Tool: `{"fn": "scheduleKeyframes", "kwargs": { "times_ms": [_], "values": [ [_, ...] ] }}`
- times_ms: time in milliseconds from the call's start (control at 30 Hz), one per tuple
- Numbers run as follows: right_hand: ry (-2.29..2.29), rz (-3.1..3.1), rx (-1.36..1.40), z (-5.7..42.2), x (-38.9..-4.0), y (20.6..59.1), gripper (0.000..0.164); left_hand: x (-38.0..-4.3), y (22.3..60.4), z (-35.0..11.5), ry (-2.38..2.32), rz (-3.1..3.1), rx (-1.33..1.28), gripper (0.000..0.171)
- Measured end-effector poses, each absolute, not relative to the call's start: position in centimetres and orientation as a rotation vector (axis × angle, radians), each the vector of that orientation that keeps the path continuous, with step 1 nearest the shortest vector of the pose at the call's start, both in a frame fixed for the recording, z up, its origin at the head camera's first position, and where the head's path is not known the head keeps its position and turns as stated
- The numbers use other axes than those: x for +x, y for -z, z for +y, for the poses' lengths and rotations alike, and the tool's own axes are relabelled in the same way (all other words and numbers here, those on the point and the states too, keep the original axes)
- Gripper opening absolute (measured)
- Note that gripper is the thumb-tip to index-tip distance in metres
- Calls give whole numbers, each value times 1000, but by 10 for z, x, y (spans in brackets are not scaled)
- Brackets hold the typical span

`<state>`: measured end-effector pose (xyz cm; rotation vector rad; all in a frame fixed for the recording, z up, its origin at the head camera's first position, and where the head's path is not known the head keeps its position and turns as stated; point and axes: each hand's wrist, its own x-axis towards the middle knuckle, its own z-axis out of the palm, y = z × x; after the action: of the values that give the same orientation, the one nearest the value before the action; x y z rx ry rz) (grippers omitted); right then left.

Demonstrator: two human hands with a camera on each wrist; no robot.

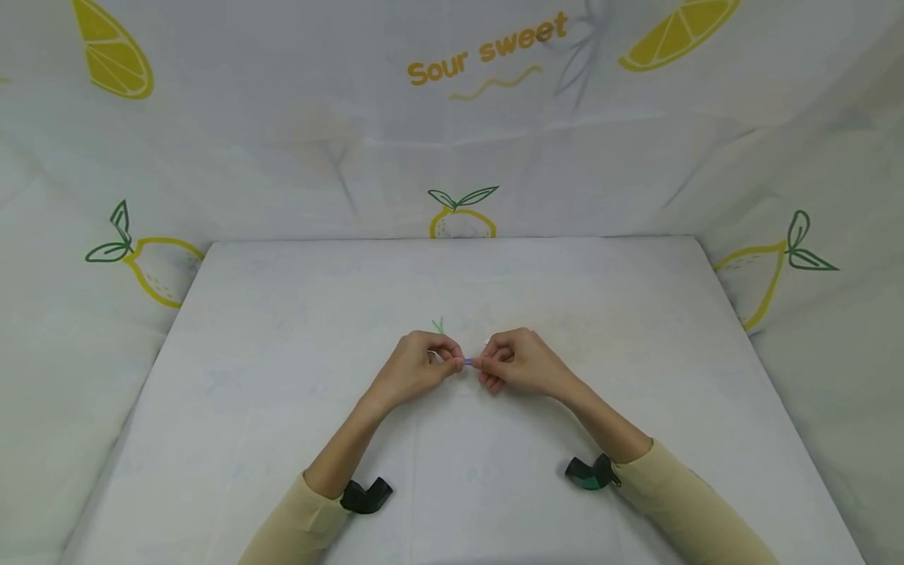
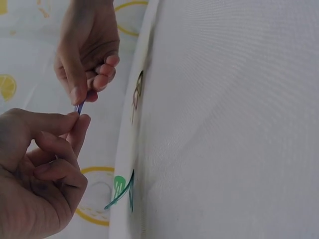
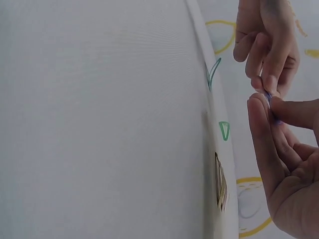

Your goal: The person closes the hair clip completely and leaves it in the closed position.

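Both hands are pinching a small purple strip (image 1: 468, 362): the left hand (image 1: 417, 366) and right hand (image 1: 519, 363) are gripping opposite ends, its long axis running straight between their fingertips.

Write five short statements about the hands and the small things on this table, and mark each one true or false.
1. Both hands pinch one small purple piece between them. True: the left hand and the right hand hold the purple piece by its two ends.
2. The right hand lies flat on the table. False: its fingers are curled and pinch the piece.
3. A green clip lies on the table just beyond the left hand. True.
4. The backdrop shows strawberries. False: it shows lemons.
5. The person wears short sleeves. False: pale yellow sleeves reach the wrists.
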<state>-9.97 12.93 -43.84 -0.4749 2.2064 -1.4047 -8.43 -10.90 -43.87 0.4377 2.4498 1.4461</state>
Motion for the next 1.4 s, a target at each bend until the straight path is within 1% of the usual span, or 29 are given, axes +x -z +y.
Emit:
{"fn": "scheduleKeyframes", "kwargs": {
  "times_ms": [267, 533, 633, 833, 1400],
  "values": [
    [1384, 2294, -561, 125, -97, 437, 21, -83, 439, -105, -1471, 2473, 404, 5],
    [1388, 2296, -567, 124, -97, 436, 20, -85, 439, -107, -1465, 2435, 374, 6],
    [1412, 2282, -553, 125, -98, 437, 17, -85, 440, -109, -1443, 2436, 360, 6],
    [1451, 2283, -527, 128, -101, 440, 9, -85, 443, -110, -1398, 2429, 354, 9],
    [1502, 2295, -509, 133, -98, 440, 6, -85, 445, -113, -1438, 2318, 380, 22]
  ]
}}
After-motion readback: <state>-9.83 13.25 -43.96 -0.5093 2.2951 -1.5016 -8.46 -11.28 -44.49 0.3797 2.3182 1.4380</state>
